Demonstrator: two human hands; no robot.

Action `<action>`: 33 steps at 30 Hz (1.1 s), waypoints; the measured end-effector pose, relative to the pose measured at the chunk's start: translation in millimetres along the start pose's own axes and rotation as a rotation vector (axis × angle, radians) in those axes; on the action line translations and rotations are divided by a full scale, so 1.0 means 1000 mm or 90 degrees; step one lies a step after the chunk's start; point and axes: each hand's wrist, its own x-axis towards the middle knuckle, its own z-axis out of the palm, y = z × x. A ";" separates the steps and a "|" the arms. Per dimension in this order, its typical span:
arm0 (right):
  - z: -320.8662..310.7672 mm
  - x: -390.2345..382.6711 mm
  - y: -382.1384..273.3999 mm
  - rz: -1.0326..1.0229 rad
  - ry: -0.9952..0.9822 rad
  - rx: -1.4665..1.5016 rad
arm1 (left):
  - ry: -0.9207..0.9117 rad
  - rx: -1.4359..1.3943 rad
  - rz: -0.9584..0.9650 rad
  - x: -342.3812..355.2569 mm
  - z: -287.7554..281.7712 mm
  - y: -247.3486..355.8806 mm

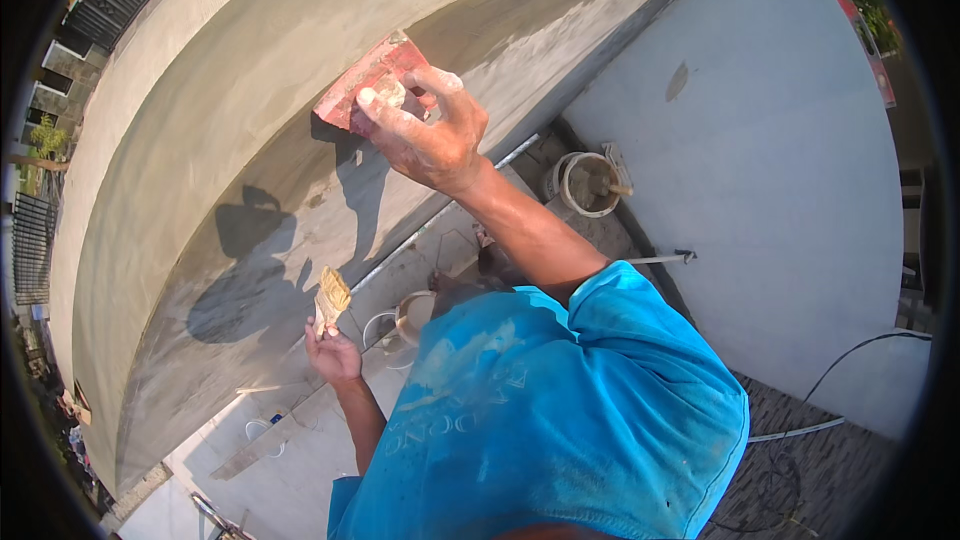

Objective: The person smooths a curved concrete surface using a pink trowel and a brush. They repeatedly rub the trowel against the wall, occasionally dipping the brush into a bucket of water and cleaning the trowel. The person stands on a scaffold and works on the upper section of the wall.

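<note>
My right hand [435, 138] grips a red plastering float [368, 80] by its back, fingers and thumb curled round the handle. The float lies up against the curved, grey plastered wall [225, 105]; its underside is hidden. Lower and to the left, my left hand [335, 352] is closed on the handle of a brush [331, 298] with pale yellow bristles pointing up. This brush is in front of the wall, and I cannot tell whether it touches. Shadows of my head and arms fall on the darker plaster band [300, 210].
A bucket [566, 180] holding grey mix and a tool stands by the pale side wall [760, 140]. Another bucket [413, 318] is close to my body. A long metal pole [420, 230] runs along the wall's foot. A cable [850, 350] loops at the right.
</note>
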 end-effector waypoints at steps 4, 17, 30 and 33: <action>-0.038 0.014 0.128 0.280 0.172 -0.038 | 0.007 -0.012 0.013 -0.009 0.020 -0.004; -0.032 -0.064 -0.068 0.272 -0.300 0.426 | -0.165 -0.134 -0.107 -0.005 0.104 -0.025; -0.091 0.247 0.108 -0.086 -0.617 0.201 | -0.094 -0.150 0.033 -0.018 0.064 -0.064; -0.038 0.235 0.117 -0.192 -0.753 0.379 | -0.073 -0.137 0.117 -0.030 0.075 -0.081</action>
